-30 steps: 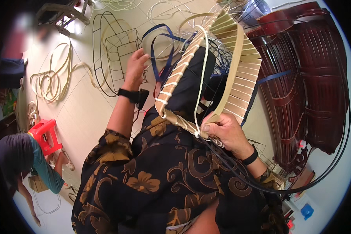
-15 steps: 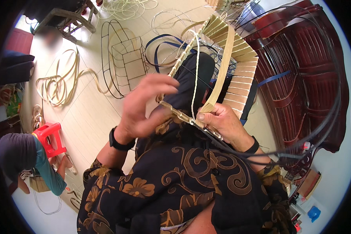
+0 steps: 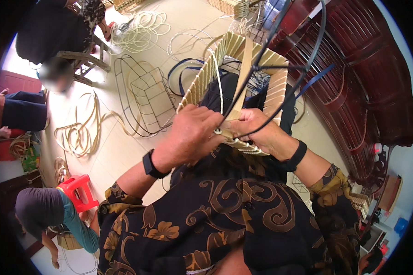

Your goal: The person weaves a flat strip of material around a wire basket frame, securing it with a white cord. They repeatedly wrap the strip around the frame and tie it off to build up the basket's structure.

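A tan basket frame [image 3: 277, 90], its sides wrapped with white cord, rests over my dark-clad lap. My left hand [image 3: 192, 135] is closed on its near rim at the left corner. My right hand [image 3: 257, 128] pinches a flat tan strip [image 3: 240, 91] against that same rim, just right of my left hand. A loose white cord [image 3: 218, 78] runs down to the rim between them. Black cables [image 3: 287, 96] arch over the basket and past my right hand. My fingertips are partly hidden by cable and strip.
Coiled tan strapping [image 3: 80, 133], a black wire frame [image 3: 142, 91] and pale cord [image 3: 142, 30] lie on the tiles. A dark wooden bench [image 3: 362, 91] stands right. A co-worker [image 3: 36, 213] bends by a red stool [image 3: 78, 192] at lower left; other people sit upper left [image 3: 55, 27].
My left hand has come from open in the air onto the near rim and closed there. The basket sits lower and more upright; the black cables have swung up across it.
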The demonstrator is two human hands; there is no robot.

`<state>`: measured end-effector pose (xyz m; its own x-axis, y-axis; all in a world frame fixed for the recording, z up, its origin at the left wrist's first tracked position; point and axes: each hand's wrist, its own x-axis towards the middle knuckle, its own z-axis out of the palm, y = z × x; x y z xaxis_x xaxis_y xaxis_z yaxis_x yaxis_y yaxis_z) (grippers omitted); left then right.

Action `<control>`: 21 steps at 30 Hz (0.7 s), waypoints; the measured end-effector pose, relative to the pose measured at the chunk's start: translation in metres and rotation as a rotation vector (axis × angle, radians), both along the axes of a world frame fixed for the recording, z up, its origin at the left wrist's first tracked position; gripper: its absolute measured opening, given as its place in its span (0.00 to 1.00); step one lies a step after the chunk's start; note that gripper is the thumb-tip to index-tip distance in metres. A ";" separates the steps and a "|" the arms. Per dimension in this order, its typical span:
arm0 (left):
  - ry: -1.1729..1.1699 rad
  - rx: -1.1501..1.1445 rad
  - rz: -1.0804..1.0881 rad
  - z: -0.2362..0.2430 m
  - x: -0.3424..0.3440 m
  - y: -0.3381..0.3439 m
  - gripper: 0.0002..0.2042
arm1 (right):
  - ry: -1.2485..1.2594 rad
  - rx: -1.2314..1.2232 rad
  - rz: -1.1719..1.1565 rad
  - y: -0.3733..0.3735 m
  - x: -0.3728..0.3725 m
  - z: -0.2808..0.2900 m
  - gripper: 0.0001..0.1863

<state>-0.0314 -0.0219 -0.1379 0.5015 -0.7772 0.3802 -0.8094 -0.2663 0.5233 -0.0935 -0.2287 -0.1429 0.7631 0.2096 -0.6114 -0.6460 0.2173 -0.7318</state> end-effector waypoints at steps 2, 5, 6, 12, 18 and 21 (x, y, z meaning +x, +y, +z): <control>0.055 -0.020 -0.008 0.000 -0.005 -0.001 0.13 | -0.020 -0.058 0.033 0.000 -0.004 0.003 0.09; 0.094 -0.023 -0.026 0.001 -0.010 0.001 0.17 | -0.021 -0.077 0.032 -0.002 -0.011 -0.003 0.09; 0.117 -0.019 -0.020 0.002 -0.012 0.001 0.14 | 0.011 -0.045 0.039 -0.002 -0.012 -0.004 0.09; 0.045 -0.018 -0.016 -0.013 -0.015 0.001 0.05 | 0.013 0.030 0.058 -0.006 -0.015 -0.021 0.08; 0.099 -0.010 -0.029 -0.012 -0.021 0.001 0.03 | 0.142 -0.024 0.047 -0.001 -0.015 -0.003 0.08; 0.103 -0.023 -0.015 -0.014 -0.023 0.000 0.03 | 0.191 0.003 0.015 0.000 -0.012 -0.004 0.06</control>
